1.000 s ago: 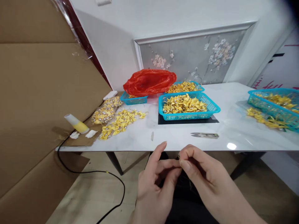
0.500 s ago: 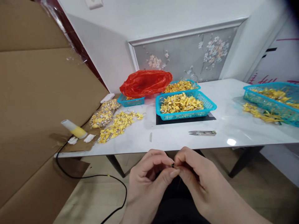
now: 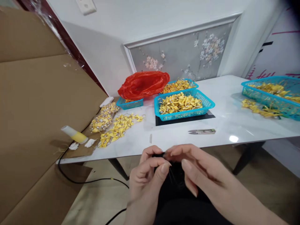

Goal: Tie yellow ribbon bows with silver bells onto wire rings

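Both hands point(image 3: 168, 170) dropped lower, snips point(image 3: 202, 131) lying beyond them.

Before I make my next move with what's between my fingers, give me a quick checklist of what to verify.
1. Left hand and right hand meet below the table edge: ok.
2. Piece in the grip visible: cannot tell, too small.
3. Thread snips lying free on the table: ok.
4. Nearest blue basket holds yellow bows: ok.
5. Black cable away from both hands: ok.

Snips point(image 3: 202, 131) on table point(image 3: 225, 103), before basket point(image 3: 184, 105); bag point(image 3: 143, 84) behind-left; loose pile point(image 3: 118, 126) left.
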`<state>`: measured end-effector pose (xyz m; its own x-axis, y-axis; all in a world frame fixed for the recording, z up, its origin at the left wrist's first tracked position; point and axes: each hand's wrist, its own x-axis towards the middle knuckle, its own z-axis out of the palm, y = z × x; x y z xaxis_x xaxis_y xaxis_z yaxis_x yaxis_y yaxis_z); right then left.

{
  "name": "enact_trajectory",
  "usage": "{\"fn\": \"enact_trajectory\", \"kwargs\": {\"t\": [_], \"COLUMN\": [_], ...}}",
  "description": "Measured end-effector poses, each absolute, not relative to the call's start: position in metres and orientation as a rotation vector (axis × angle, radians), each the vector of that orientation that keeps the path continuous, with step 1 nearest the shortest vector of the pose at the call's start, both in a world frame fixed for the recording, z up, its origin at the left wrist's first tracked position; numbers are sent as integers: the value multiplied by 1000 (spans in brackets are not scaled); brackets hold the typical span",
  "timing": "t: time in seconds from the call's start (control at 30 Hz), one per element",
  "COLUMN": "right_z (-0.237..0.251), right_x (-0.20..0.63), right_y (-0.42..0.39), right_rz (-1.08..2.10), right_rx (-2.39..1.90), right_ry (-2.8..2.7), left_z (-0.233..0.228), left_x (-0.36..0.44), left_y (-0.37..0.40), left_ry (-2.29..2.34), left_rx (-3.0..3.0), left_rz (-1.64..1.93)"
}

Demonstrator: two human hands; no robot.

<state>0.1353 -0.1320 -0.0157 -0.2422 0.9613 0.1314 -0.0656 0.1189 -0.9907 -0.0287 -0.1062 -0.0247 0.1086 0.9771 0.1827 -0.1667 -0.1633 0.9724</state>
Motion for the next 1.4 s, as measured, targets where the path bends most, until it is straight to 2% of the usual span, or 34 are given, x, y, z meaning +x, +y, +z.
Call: {"fn": "enact_trajectory", "kwargs": {"t": [0.1,0.17,0.3,0.53,0.63,0.93,1.4], "right_z": [-12,-12,-13,-17,-17,-13,-17], "right_x": [126,121,122,126,126,126,127], "right_y": [-129,-127,-128,-132,-132,-131,-133], "right_rz": [1654,1609,1197,132,-70,-233,1], "right_rx": [-850,-873,-998,-846,-858,-846,-859], "right_ry": [-1242,-1235,-1442,-1727,-1750,-1821,-1817], "left_z": [-21,-19,-19,-14,-9,-1,-3], "left_x": [-25,-24,-25,-36,-40,-45,-41], "left_y": [-108,-110,-115,-125,-129,-130,-124], "left_ry": [955,985,957,978,981,1108,1054], "left_rx": [1220,1197,1232,1257,1311,1596,1510], "left_rz": [1343,1379,1374,1306,1246,1248,1224]}}
